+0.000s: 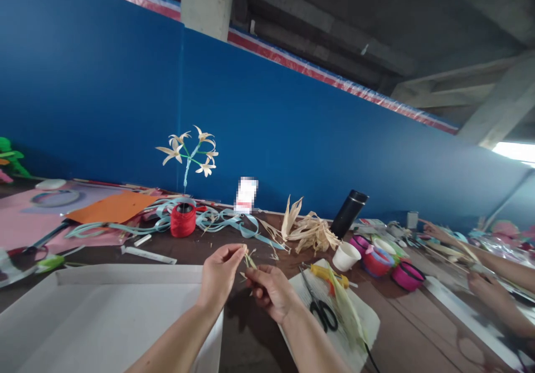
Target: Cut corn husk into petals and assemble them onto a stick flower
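Observation:
My left hand (220,272) is closed in a pinch on the tip of a small piece of pale corn husk (249,261). The fingers of my right hand (271,290) are wrapped around the lower part of the same husk, with thin ends poking out between the hands. Its exact shape is partly hidden by my fingers. Black-handled scissors (321,313), a yellow glue gun (324,274) and a long greenish husk (348,306) lie on a pale sheet (370,325) to the right of my right hand.
A white tray (125,275) stands at left. Behind are a red thread spool (183,221), blue ribbon (246,227), husk flowers (188,153), dried husks (313,232), a white cup (346,256) and a black bottle (350,214). Another person's hand (480,285) is at far right.

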`<state>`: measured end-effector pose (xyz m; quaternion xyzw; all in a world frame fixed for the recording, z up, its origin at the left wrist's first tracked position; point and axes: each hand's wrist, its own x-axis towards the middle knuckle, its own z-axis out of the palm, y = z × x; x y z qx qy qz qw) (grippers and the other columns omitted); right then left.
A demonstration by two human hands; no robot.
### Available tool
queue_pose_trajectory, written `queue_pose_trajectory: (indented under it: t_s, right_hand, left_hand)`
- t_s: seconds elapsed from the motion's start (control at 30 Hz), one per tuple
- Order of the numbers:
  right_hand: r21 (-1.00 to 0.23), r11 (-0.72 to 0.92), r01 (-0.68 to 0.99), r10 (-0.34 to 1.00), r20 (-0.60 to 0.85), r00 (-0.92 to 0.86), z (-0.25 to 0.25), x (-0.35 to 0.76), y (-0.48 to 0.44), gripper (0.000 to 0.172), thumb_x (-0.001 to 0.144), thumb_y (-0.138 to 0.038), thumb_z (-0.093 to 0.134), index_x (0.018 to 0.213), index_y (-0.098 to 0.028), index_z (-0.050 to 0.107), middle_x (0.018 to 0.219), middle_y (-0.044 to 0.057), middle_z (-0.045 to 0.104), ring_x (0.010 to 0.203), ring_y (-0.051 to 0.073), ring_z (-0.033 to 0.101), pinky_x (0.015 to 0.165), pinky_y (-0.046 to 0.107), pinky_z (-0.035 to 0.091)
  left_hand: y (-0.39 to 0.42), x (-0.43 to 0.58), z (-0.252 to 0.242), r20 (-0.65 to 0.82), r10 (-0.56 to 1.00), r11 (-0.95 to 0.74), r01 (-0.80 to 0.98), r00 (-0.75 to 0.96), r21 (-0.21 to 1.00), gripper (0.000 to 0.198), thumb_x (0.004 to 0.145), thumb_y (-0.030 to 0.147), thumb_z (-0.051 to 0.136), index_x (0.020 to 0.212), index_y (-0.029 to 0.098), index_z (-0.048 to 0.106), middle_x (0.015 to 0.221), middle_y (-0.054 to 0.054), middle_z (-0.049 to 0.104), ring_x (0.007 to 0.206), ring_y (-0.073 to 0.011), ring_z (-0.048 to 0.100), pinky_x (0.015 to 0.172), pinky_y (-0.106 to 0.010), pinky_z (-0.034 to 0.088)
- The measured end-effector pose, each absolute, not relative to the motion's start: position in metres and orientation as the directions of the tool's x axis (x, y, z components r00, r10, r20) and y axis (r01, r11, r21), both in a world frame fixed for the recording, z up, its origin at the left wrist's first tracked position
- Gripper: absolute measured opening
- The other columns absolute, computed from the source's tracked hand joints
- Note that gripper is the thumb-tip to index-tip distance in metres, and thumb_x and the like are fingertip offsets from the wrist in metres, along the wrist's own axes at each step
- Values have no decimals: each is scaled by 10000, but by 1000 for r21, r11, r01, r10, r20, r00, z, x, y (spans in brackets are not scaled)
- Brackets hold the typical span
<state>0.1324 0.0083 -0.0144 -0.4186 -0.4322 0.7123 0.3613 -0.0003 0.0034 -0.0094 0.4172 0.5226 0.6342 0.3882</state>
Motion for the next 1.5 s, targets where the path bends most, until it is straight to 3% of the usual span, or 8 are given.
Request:
queue_pose_trajectory:
  t_s: [0.13, 0.27, 0.43, 0.53, 0.73, 1.17, 1.33, 1.5]
  right_hand:
    - [-951, -307, -15, 861, -272, -429, -11, 139, 5, 298, 630, -396, 700, 663, -123, 585, 518, -16, 578, 303, 6, 332, 302, 158, 97]
    - [-982, -114, 148, 834, -175, -524, 1, 147, -1, 376, 700, -480, 621, 571, -128, 595, 371, -37, 489, 248, 22, 288, 278, 184, 111]
    - [-962, 226, 157, 968, 203, -145, 6, 145, 5, 280, 727, -430, 619, 704, -152, 643, 571, -6, 569, 412, 57, 416, 377, 181, 294]
    - [-972, 186, 143, 980, 174, -93, 0, 143, 12, 302, 720, -427, 623, 845, -155, 668, 552, -16, 536, 428, 74, 436, 397, 189, 318]
    - [-998, -56, 7, 948, -55, -314, -4, 142, 9, 381, 684, -436, 659, 925, -141, 639, 653, 9, 602, 377, 33, 403, 344, 158, 193]
    - [-974, -183, -134, 903, -113, -415, -4, 146, 9, 304, 592, -314, 753, 796, -126, 629, 566, -50, 505, 368, 9, 328, 354, 169, 130]
    - [-988, -117, -99, 905, -65, -420, -3, 147, 8, 335, 601, -315, 743, 865, -136, 642, 646, -20, 563, 414, 19, 357, 378, 163, 178]
    - [-988, 149, 40, 930, 126, -345, -9, 143, 9, 270, 626, -300, 716, 829, -138, 642, 696, -5, 575, 564, 86, 461, 503, 202, 358]
  left_hand:
    - [1, -4, -6, 163, 903, -177, 1, -397, 984, 272, 666, 421, 622, 820, 203, 676, 828, -20, 701, 820, -178, 609, 729, -236, 431]
    - [3, -7, -7, 161, 898, -171, 12, -408, 985, 271, 675, 422, 613, 822, 202, 672, 827, -21, 700, 813, -179, 614, 726, -242, 434]
    - [5, -6, -9, 101, 910, -133, -52, -403, 990, 282, 652, 423, 635, 807, 191, 678, 785, -20, 701, 771, -171, 608, 689, -236, 430]
    - [7, -5, -10, 30, 929, -93, -154, -370, 984, 293, 619, 417, 667, 775, 169, 683, 732, -28, 693, 654, -139, 582, 578, -210, 412]
    - [11, -3, -16, -22, 967, -68, -337, -255, 939, 307, 585, 414, 706, 740, 151, 676, 653, -6, 651, 488, -54, 437, 456, -166, 326]
    - [13, -4, -15, 16, 987, -82, -408, -161, 909, 261, 611, 361, 710, 750, 143, 678, 648, 4, 628, 477, -27, 352, 450, -155, 266]
    - [12, -4, -17, 5, 986, -68, -377, -165, 924, 270, 609, 368, 710, 765, 151, 673, 697, -11, 657, 495, -41, 393, 470, -163, 285]
    - [11, -4, -14, 28, 981, -88, -310, -191, 947, 276, 612, 391, 694, 752, 154, 673, 699, -18, 664, 529, -76, 464, 494, -184, 319]
